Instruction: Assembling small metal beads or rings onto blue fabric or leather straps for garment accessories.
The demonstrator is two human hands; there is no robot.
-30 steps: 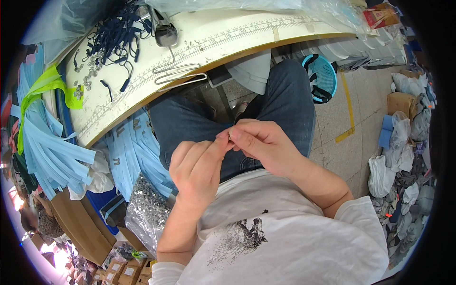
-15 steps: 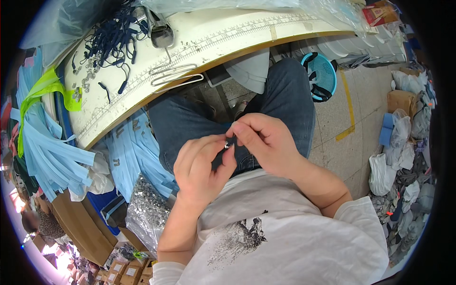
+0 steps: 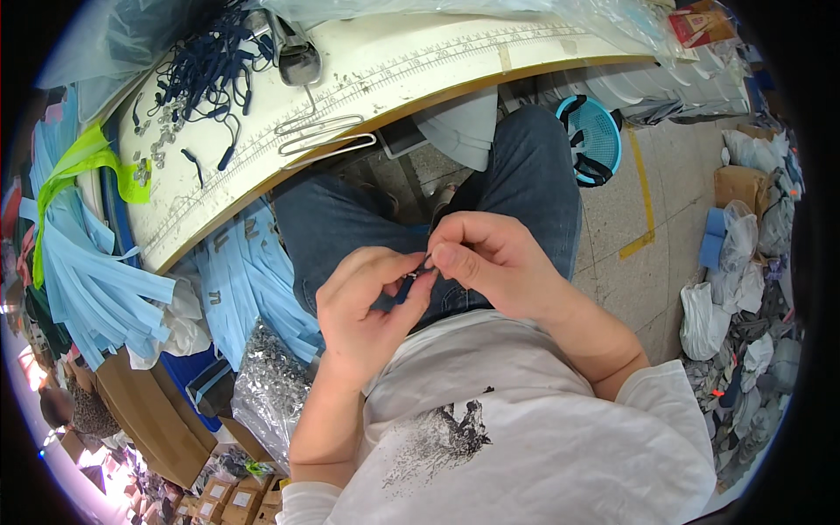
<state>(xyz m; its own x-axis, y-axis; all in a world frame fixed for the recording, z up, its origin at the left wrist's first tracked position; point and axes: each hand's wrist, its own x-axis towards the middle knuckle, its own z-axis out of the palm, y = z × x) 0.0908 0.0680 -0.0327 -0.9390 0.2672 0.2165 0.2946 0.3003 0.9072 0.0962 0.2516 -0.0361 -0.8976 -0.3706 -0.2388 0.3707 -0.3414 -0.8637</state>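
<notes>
Pinching a small dark cord piece with a silvery metal end (image 3: pixel 408 282) between thumb and fingertips, the left hand (image 3: pixel 372 319) is closing tightly on it, just above the lap of the blue denim jeans (image 3: pixel 525 184). The right hand (image 3: pixel 490 262) is meeting it from the other side, its thumb and forefinger pressing together on the metal end, so both hands are gripping the same little piece; how exactly the metal part is sitting on the cord is too small to tell.

Judging by the layout, this piece is being worked on mid-way, with plenty left: beyond the jeans, on the long white curved worktable with a printed ruler edge (image 3: pixel 420 61), a heap of dark blue cords (image 3: pixel 206 57) is lying, with loose small silvery metal bits (image 3: pixel 162 118) beside it. Farther along the same table a bent wire clip (image 3: pixel 324 136) is resting. To the left of the jeans, bundles of light blue fabric strips (image 3: pixel 96 280) are hanging, and a clear bag of shiny metal parts (image 3: pixel 271 385) is sitting below them.
</notes>
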